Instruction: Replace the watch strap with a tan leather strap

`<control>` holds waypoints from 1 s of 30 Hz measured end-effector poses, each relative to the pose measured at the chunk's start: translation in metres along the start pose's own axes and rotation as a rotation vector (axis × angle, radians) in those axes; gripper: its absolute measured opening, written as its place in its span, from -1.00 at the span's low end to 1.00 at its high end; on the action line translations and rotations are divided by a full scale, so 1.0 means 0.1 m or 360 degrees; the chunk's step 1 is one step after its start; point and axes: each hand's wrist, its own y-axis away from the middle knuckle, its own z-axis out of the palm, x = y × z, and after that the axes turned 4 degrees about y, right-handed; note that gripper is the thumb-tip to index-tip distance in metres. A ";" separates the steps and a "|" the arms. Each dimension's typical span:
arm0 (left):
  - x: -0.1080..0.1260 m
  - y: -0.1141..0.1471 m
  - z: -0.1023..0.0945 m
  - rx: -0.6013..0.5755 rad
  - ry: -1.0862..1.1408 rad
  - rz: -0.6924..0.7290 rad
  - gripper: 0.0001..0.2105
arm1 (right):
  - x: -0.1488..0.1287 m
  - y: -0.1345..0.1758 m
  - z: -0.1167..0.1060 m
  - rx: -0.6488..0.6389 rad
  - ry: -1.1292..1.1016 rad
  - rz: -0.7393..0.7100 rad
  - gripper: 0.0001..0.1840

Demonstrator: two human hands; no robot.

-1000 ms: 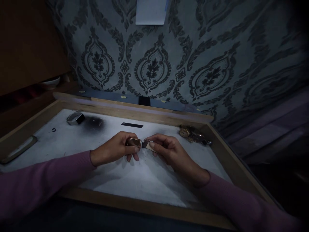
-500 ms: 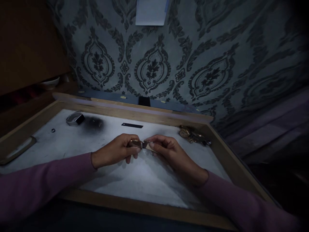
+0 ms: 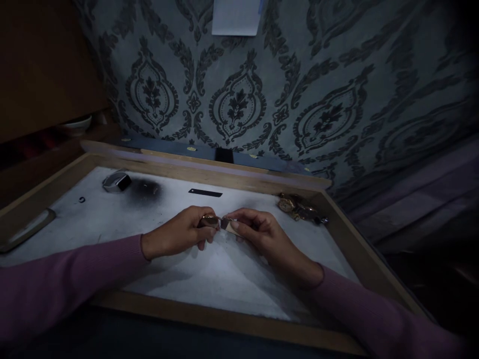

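Centre of frame: the left hand point(image 3: 184, 229) is closed round a shiny, brown-gold, rounded metal watch case point(image 3: 209, 221), gripping it by its edges. The right hand point(image 3: 258, 229) pinches a small flat piece, dark at the tip and pale along its side point(image 3: 232, 228), between thumb and fingers. Its tip points at the case's near edge; we cannot tell whether the two touch. Both are held above the white-topped counter with a raised wooden rim point(image 3: 224, 284).

Beyond the hands, upper middle of the counter, lies a thin black strip with a small hole at one end point(image 3: 205, 193). At its upper left stands a silver-banded watch with a dark square face point(image 3: 117, 182); at its right, a heap of gold-toned watches point(image 3: 287, 205).

Technique, our judgement: we should brace the case firmly, grip the piece close to its tip, apply light, level pressure and have the left fingertips clear of its line. The light is dim, so we should check the contact before pressing.
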 end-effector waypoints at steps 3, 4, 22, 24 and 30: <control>0.01 0.00 0.00 0.0003 0.0019 0.0000 -0.93 | -0.01 0.00 0.01 0.0002 -0.0005 -0.0002 -0.76; 0.01 0.00 0.00 0.0002 0.0020 0.0001 -0.92 | -0.02 0.00 0.01 0.0006 -0.0006 -0.0008 -0.76; 0.00 0.01 0.02 0.0007 0.0001 0.0011 -0.96 | -0.04 0.01 0.02 -0.0006 0.0024 0.0014 -0.78; 0.00 0.01 0.01 0.0007 0.0002 0.0003 -0.97 | -0.04 0.01 0.02 0.0000 0.0027 0.0020 -0.78; 0.00 0.00 0.01 0.0008 -0.0031 0.0013 -0.97 | -0.02 0.01 0.02 -0.0004 0.0058 -0.0019 -0.76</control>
